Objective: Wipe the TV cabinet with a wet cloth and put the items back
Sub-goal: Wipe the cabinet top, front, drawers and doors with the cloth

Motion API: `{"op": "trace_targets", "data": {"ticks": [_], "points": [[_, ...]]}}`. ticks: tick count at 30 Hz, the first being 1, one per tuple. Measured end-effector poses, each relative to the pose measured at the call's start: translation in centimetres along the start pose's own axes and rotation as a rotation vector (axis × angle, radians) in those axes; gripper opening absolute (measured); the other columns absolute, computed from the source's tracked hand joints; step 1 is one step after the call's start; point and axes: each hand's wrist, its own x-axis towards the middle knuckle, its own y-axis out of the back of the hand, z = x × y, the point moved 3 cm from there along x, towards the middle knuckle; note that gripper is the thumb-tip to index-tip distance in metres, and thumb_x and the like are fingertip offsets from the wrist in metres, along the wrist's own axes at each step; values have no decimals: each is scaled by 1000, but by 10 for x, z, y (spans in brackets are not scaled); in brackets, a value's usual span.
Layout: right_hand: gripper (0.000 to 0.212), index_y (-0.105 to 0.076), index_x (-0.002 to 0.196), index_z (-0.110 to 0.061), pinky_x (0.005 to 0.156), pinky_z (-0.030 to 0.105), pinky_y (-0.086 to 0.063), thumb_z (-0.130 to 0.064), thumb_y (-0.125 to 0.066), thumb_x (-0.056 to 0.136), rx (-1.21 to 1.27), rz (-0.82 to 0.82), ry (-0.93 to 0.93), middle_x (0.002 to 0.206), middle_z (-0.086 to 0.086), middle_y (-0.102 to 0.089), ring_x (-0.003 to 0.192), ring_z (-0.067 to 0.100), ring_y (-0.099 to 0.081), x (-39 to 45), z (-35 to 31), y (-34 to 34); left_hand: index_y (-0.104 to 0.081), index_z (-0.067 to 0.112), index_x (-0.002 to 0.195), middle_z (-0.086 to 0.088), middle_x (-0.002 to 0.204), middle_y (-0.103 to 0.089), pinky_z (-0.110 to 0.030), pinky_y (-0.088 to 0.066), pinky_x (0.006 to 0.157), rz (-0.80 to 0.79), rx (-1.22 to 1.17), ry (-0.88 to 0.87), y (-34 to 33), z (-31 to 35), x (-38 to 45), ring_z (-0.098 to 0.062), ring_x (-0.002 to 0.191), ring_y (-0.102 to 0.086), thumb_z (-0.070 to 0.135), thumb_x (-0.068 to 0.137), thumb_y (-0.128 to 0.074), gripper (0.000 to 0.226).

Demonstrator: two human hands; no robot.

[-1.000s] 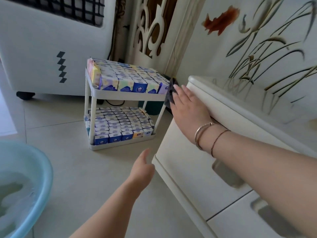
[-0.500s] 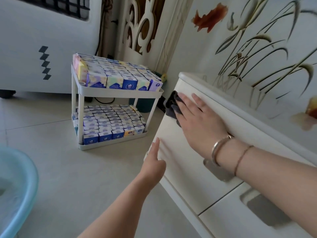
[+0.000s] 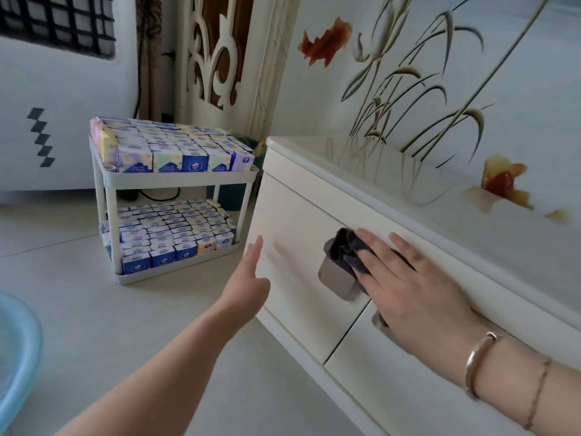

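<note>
The cream TV cabinet (image 3: 292, 215) runs along the right, its glossy top reflecting the painted wall. My right hand (image 3: 408, 281) lies flat on the drawer front and presses a dark grey cloth (image 3: 345, 250) against it, right above a metal recessed handle (image 3: 338, 280). The cloth is bunched under my fingers. My left hand (image 3: 248, 284) hovers by the cabinet's left front edge with fingers extended and nothing in it.
A white two-tier rack (image 3: 176, 179) packed with several tissue packs stands on the tiled floor left of the cabinet. A blue basin (image 3: 19, 350) sits at the lower left edge. A large white appliance (image 3: 63, 105) stands behind.
My right hand has slid the cloth from the cabinet's top left corner down and rightward across the drawer front to the handle. My left hand has moved up towards the cabinet edge.
</note>
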Motion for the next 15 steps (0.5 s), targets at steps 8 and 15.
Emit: {"op": "trace_targets", "data": {"ticks": [8,15], "points": [[56,-32,145,-5,118,45,-5,-21,-19,93,-178,205,-78,153,14,-29,145,30,-17,94,-11,8,-14,44,147,13,158,-12,-22,-25,106,0,1,-76,-8,8,-2,-4,144,-13,-8,83,-32,85],[54,-10,151,-7,115,44,10,-26,-17,101,-264,188,-121,159,14,-7,147,32,3,172,-27,4,-15,47,146,14,158,-11,-9,-28,95,-16,-4,-25,-4,-17,2,2,141,-19,-9,80,-31,89]]}}
